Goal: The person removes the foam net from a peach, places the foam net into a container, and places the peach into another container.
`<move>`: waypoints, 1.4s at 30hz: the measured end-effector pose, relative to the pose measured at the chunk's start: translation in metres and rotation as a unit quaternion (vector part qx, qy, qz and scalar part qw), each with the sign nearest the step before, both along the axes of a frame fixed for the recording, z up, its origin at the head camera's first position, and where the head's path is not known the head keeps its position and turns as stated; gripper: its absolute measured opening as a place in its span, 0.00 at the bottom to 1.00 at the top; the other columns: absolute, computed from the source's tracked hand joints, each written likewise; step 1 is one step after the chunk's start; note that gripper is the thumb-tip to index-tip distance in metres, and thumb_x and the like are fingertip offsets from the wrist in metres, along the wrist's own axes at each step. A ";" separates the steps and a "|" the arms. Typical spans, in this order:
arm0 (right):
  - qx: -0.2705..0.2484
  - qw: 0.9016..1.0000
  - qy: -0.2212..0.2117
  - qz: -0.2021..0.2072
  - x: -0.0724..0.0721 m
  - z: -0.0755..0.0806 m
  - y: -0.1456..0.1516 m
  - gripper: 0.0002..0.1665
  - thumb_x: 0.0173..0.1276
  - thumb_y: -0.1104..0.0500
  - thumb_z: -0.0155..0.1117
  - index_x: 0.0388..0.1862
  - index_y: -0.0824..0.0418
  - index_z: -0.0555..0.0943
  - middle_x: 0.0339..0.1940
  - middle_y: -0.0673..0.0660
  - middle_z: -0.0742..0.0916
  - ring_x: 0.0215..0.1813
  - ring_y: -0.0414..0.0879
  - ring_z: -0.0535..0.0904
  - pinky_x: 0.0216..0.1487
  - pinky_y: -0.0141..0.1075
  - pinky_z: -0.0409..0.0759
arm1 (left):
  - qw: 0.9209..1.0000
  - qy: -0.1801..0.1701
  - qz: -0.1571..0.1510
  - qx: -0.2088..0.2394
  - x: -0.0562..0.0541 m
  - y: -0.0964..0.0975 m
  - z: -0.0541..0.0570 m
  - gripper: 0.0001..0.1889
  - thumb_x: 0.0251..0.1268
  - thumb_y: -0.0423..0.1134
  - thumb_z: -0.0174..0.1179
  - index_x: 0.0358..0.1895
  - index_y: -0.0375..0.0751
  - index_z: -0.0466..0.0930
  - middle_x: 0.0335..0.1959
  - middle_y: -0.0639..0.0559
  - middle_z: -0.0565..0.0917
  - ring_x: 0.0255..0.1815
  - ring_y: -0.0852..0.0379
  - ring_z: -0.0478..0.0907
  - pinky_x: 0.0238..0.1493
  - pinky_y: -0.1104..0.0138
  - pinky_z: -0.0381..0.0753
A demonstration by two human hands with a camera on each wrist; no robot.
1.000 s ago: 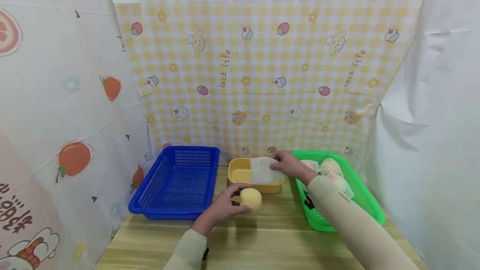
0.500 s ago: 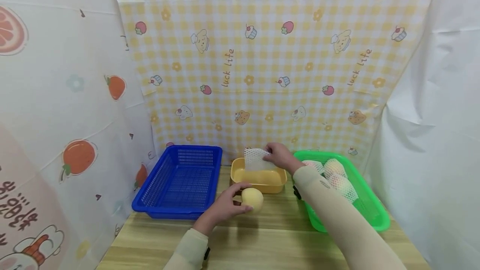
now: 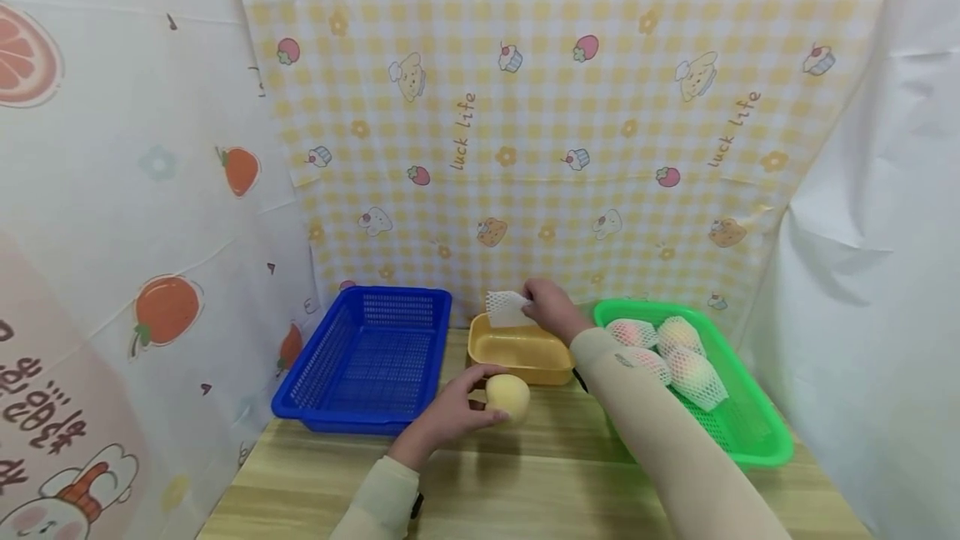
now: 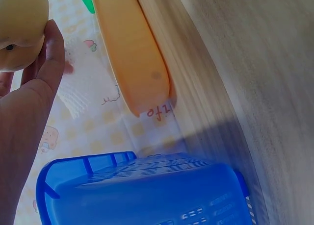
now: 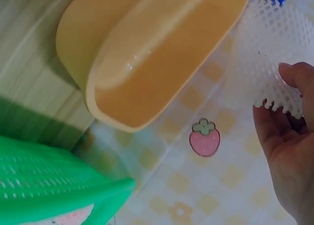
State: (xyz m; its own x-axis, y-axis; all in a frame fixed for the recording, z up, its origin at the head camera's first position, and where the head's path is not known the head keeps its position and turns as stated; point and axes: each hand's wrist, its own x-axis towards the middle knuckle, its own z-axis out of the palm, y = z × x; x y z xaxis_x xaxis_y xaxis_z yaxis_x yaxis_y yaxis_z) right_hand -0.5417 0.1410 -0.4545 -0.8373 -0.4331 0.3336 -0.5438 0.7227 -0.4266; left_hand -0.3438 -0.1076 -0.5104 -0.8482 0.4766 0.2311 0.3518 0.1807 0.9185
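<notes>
My left hand (image 3: 456, 407) holds a pale yellow round fruit (image 3: 510, 397) between thumb and fingers, over the table in front of the yellow box. In the left wrist view the fruit (image 4: 22, 24) shows a crease and a small dark spot. With my right hand (image 3: 553, 307) I pinch a white foam fruit net (image 3: 505, 309) by one end, above the back rim of the yellow box (image 3: 521, 372). The right wrist view shows thumb and fingers on the flattened net (image 5: 272, 53), which looks empty.
At the left stands a blue plastic basket (image 3: 352, 421) with nothing in it. A green basket (image 3: 757, 407) at the right holds several fruits in foam nets (image 3: 693, 373). A patterned cloth (image 3: 540, 123) hangs behind the wooden table (image 3: 517, 490).
My right hand has lifted the foam net up from the yellow box and moved it slightly back. The left hand holds the fruit in nearly the same place.
</notes>
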 end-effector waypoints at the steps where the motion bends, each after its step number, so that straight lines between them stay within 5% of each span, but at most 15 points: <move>1: 0.006 1.000 -0.001 -0.004 -0.001 -0.001 -0.001 0.15 0.73 0.65 0.74 0.32 0.56 0.75 0.30 0.53 0.79 0.34 0.51 0.75 0.41 0.50 0.76 | 1.000 0.001 0.001 0.000 0.000 0.000 0.001 0.32 0.73 0.38 0.77 0.77 0.50 0.77 0.70 0.47 0.79 0.66 0.44 0.78 0.56 0.62 0.87; 3: 0.024 0.999 -0.005 -0.029 0.010 0.003 -0.009 0.15 0.72 0.69 0.73 0.32 0.58 0.75 0.30 0.55 0.79 0.34 0.53 0.75 0.44 0.56 0.72 | 1.000 0.000 0.003 -0.001 0.000 0.001 0.001 0.32 0.73 0.38 0.77 0.77 0.50 0.77 0.69 0.47 0.80 0.65 0.46 0.78 0.56 0.62 0.87; 9: 0.089 0.992 0.064 -0.062 0.005 -0.024 -0.021 0.19 0.69 0.69 0.77 0.32 0.57 0.74 0.31 0.52 0.78 0.35 0.50 0.73 0.49 0.58 0.65 | 1.000 -0.007 0.000 -0.003 0.000 0.003 0.001 0.33 0.73 0.40 0.77 0.78 0.48 0.76 0.70 0.48 0.80 0.65 0.48 0.78 0.57 0.61 0.87; 21: 0.153 0.981 0.119 0.013 0.012 -0.045 -0.029 0.14 0.72 0.65 0.80 0.41 0.59 0.80 0.38 0.54 0.78 0.39 0.51 0.78 0.43 0.46 0.83 | 1.000 -0.022 0.000 0.002 0.007 0.000 0.004 0.33 0.73 0.41 0.77 0.78 0.51 0.77 0.69 0.47 0.80 0.65 0.48 0.78 0.59 0.57 0.88; 25: 0.180 0.977 0.103 0.059 0.006 -0.053 -0.025 0.13 0.69 0.69 0.79 0.39 0.59 0.80 0.37 0.54 0.80 0.38 0.49 0.77 0.42 0.46 0.81 | 1.000 -0.020 -0.001 0.005 0.006 0.000 0.003 0.34 0.72 0.39 0.77 0.78 0.49 0.76 0.71 0.46 0.79 0.65 0.48 0.78 0.59 0.55 0.88; 30: 0.192 0.975 -0.004 0.111 0.010 -0.051 -0.023 0.13 0.64 0.74 0.73 0.33 0.60 0.79 0.30 0.51 0.78 0.31 0.45 0.71 0.36 0.43 0.76 | 1.000 -0.019 0.001 0.005 0.006 0.000 0.004 0.33 0.72 0.39 0.78 0.77 0.47 0.77 0.71 0.47 0.79 0.65 0.48 0.78 0.59 0.54 0.88; 36: 0.175 0.972 -0.114 0.104 0.018 -0.045 -0.023 0.20 0.82 0.46 0.69 0.31 0.54 0.79 0.24 0.48 0.76 0.27 0.44 0.70 0.36 0.42 0.74 | 1.000 -0.020 0.005 0.000 0.006 -0.002 0.003 0.33 0.72 0.40 0.78 0.77 0.47 0.77 0.71 0.48 0.79 0.65 0.48 0.78 0.59 0.56 0.87; 38: 0.168 0.973 -0.126 0.090 0.020 -0.045 -0.024 0.24 0.87 0.39 0.60 0.33 0.53 0.80 0.25 0.49 0.77 0.27 0.44 0.72 0.37 0.43 0.75 | 1.000 -0.020 0.007 -0.001 0.006 -0.003 0.002 0.33 0.72 0.41 0.78 0.77 0.49 0.77 0.71 0.48 0.79 0.66 0.48 0.78 0.59 0.56 0.88; 39: 0.172 0.973 -0.134 0.078 0.028 -0.036 -0.029 0.23 0.89 0.44 0.59 0.34 0.56 0.81 0.26 0.51 0.80 0.28 0.46 0.75 0.38 0.45 0.77 | 1.000 -0.021 0.007 -0.002 0.006 -0.003 0.002 0.33 0.72 0.41 0.78 0.77 0.50 0.77 0.70 0.49 0.79 0.66 0.48 0.78 0.59 0.57 0.88; 42: 0.187 0.975 -0.093 0.074 0.024 -0.044 -0.032 0.15 0.89 0.50 0.62 0.44 0.59 0.84 0.34 0.53 0.86 0.35 0.47 0.82 0.43 0.44 0.82 | 1.000 -0.022 0.008 -0.003 0.006 -0.005 0.001 0.32 0.73 0.42 0.78 0.77 0.53 0.77 0.70 0.49 0.79 0.65 0.48 0.78 0.57 0.60 0.88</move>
